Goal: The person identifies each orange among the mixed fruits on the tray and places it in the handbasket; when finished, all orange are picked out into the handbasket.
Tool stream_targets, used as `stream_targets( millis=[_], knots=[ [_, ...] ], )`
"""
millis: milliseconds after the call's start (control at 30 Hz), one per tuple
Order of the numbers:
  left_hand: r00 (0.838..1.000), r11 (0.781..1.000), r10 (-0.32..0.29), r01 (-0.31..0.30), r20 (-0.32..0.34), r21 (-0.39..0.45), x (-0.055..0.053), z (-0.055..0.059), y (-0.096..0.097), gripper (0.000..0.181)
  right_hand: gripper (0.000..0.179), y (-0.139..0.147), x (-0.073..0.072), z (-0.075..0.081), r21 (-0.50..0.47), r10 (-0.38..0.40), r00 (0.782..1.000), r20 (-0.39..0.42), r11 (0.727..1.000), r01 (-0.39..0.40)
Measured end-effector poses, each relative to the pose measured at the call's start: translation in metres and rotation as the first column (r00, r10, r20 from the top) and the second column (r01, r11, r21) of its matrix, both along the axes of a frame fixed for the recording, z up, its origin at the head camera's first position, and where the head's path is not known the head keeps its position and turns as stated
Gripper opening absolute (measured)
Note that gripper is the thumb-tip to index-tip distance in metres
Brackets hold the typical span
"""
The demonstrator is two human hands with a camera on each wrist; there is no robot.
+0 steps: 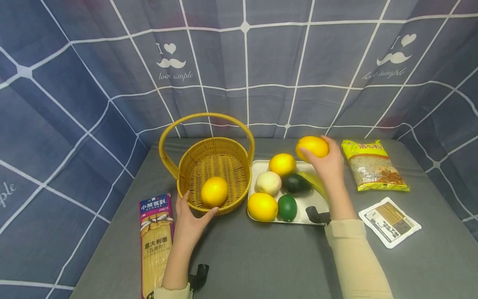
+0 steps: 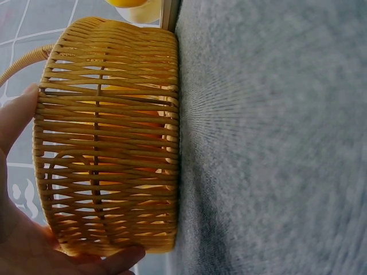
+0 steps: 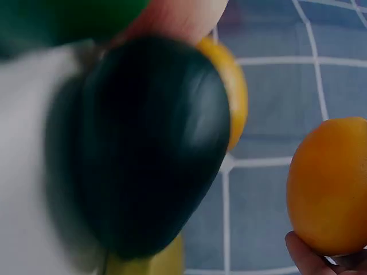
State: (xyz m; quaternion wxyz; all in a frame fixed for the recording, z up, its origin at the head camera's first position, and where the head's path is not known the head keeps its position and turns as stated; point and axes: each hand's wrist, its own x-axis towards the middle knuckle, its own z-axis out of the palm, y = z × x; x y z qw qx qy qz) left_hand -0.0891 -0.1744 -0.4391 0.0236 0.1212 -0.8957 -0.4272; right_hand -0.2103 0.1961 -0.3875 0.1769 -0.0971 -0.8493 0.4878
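Note:
My right hand [image 1: 328, 162] grips an oval yellow-orange fruit [image 1: 313, 147] above the back right part of a white tray [image 1: 228, 218]. In the right wrist view, fingertips support this fruit [image 3: 332, 186] from below. My left hand [image 1: 189, 220] holds the near side of a woven basket [image 1: 246, 189]; the left wrist view has its thumb and fingers spread around the wicker wall [image 2: 109, 154]. Inside the basket lies a rounder yellow-orange fruit [image 1: 214, 191]. The tray carries two yellow fruits, a pale peach-like fruit [image 1: 268, 183], a dark avocado-like fruit [image 1: 296, 183], a green fruit [image 1: 287, 207] and a banana [image 1: 315, 182].
A pasta pack [image 1: 157, 241] lies left of the basket, partly behind my left forearm. Right of the tray are a yellow food bag [image 1: 375, 166] and a white sealed pack [image 1: 389, 222]. The basket's tall handle [image 1: 207, 115] arches upward. A checked curtain [image 1: 269, 62] hangs behind the table.

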Motion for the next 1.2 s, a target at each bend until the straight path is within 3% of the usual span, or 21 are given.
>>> stream_targets(
  millis=[400,833,1000,1200],
  knots=[
    [1.0,1.0,0.003,-0.003,0.011,0.0,-0.002,-0.001,0.0,0.107,0.076,-0.052,0.016,0.01,-0.055,0.191,0.979,-0.078,0.979,-0.195],
    [1.0,1.0,0.001,-0.001,-0.007,0.001,-0.002,-0.002,-0.001,0.109,0.073,-0.109,0.034,0.019,-0.177,0.407,0.913,-0.016,0.898,-0.403],
    [1.0,1.0,0.004,-0.004,-0.005,0.001,-0.002,-0.002,-0.002,0.107,0.074,-0.131,0.032,0.015,-0.164,0.475,0.879,-0.038,0.865,-0.474],
    [1.0,1.0,0.006,-0.006,0.011,0.004,-0.002,-0.001,-0.001,0.11,0.079,-0.153,0.021,0.008,-0.039,0.495,0.868,-0.026,0.868,-0.496]
  ],
)
